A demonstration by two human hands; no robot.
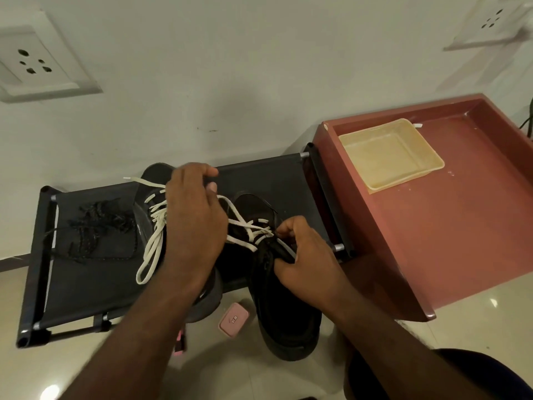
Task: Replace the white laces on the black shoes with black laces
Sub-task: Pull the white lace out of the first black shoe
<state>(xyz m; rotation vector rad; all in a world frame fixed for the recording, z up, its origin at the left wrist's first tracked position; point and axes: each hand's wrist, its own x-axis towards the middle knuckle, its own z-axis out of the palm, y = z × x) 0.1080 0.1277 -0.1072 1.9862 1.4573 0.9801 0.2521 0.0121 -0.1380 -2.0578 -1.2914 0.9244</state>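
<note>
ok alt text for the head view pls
A person's left hand holds a white lace running from a black shoe, which the right hand grips. Loose black laces lie on a dark rack at left.

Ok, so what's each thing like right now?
Left shoe: white lace loosened, loops hanging out.
Right shoe: white lace partly undone, still threaded.
Black laces: loose heap on the rack, unused.
Left hand: pinching the right shoe's lace.
Right hand: gripping the right shoe's opening.
Cream tray: upright on the red table.
</note>
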